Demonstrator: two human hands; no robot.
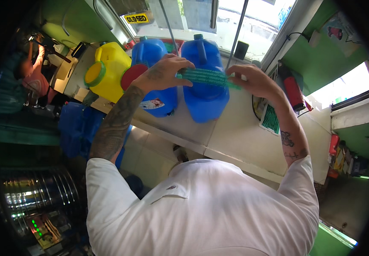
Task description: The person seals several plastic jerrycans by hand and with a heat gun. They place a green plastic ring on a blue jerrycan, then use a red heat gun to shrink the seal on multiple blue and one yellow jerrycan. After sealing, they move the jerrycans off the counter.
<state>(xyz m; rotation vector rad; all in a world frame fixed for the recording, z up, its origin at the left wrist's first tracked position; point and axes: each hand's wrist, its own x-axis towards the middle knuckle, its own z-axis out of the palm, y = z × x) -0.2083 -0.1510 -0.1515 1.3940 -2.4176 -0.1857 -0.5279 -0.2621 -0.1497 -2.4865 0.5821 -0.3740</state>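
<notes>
Stretched between my two hands is a see-through green plastic strip (210,77) with printing on it, held above a blue water jug (206,104). My left hand (165,72) grips its left end between thumb and fingers. At the other end, my right hand (252,81) pinches the strip with bent fingers. The jug stands upright on the counter with its handle and capped spout at the back; the strip hides part of its front. Left of it is a second blue jug (159,96) with a large red lid (133,77), partly behind my left hand and forearm.
A yellow jug (112,64) with a green lid stands farther left on the pale counter (244,132). To the right, a white tray (263,124) holds green strips near a red and black tool (292,87) with a cord. Another person (39,77) is at far left.
</notes>
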